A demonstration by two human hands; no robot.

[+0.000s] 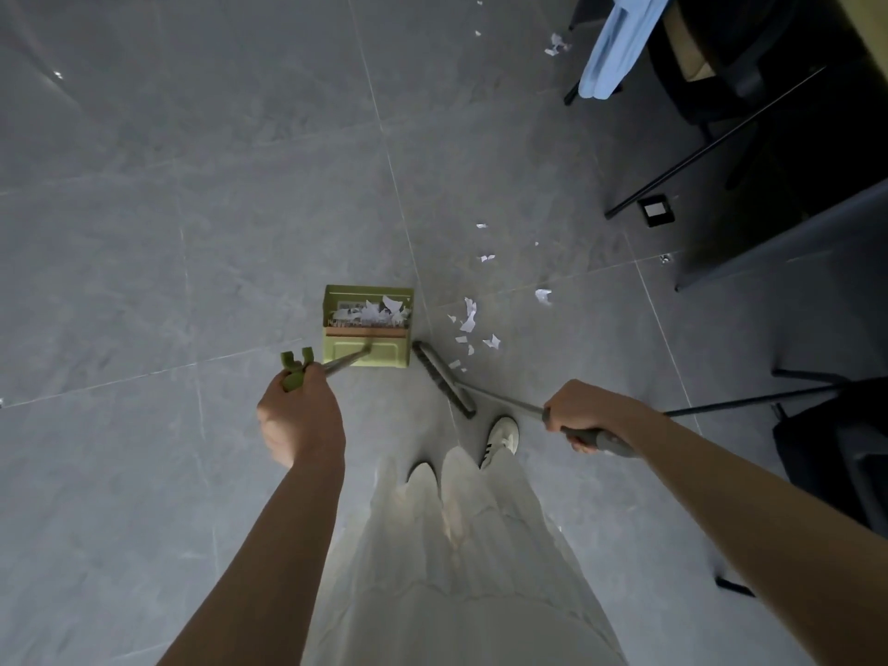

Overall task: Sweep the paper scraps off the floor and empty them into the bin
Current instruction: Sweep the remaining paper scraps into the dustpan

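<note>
Both hands are closed: left hand (300, 415) on dustpan (367, 329) handle, right hand (584, 415) on broom (444, 379); loaded paper scraps (379, 312) could be spilled if tilted.

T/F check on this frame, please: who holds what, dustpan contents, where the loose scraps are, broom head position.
1. The left hand holds the dustpan handle. True.
2. The dustpan is empty. False: paper scraps lie in it.
3. The right hand grips the broom handle. True.
4. Loose scraps lie left of the dustpan. False: they lie to its right.
5. The broom head rests inside the dustpan. False: it sits on the floor beside it.
</note>
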